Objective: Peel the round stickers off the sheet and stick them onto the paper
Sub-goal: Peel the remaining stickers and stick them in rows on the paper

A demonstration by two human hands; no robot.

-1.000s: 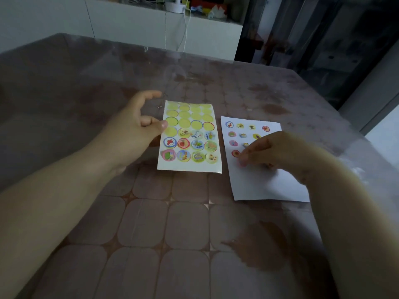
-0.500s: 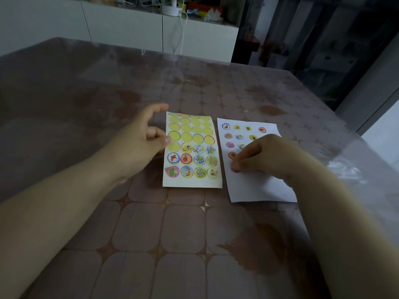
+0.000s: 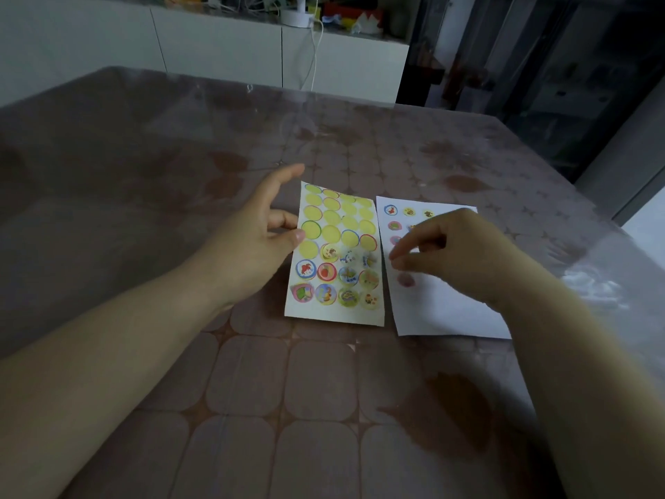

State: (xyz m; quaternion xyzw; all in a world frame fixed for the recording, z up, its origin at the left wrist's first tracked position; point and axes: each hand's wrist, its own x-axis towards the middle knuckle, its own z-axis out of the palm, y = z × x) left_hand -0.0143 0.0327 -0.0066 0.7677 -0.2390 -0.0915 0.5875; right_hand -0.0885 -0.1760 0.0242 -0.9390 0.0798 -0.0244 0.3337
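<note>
The sticker sheet (image 3: 333, 315) lies mid-table, its upper rows bare yellow circles and its lower rows still holding several round picture stickers (image 3: 348, 275). My left hand (image 3: 248, 243) rests at the sheet's left edge, thumb tip on the edge and fingers stretched out. To the right lies the white paper (image 3: 442, 311) with several stickers stuck near its top left. A reddish sticker (image 3: 406, 279) sits lowest on the paper. My right hand (image 3: 457, 253) hovers just above it, fingers loosely curled and blurred, with nothing seen in them.
Everything sits on a brown patterned table under a clear cover (image 3: 252, 390). A white cabinet (image 3: 223, 48) stands beyond the far edge, with a small fan and cable on it. The table's right edge (image 3: 611, 268) runs close to the paper.
My right hand has lifted off the paper and left the reddish sticker stuck there. My left hand has stayed at the sheet's left edge.
</note>
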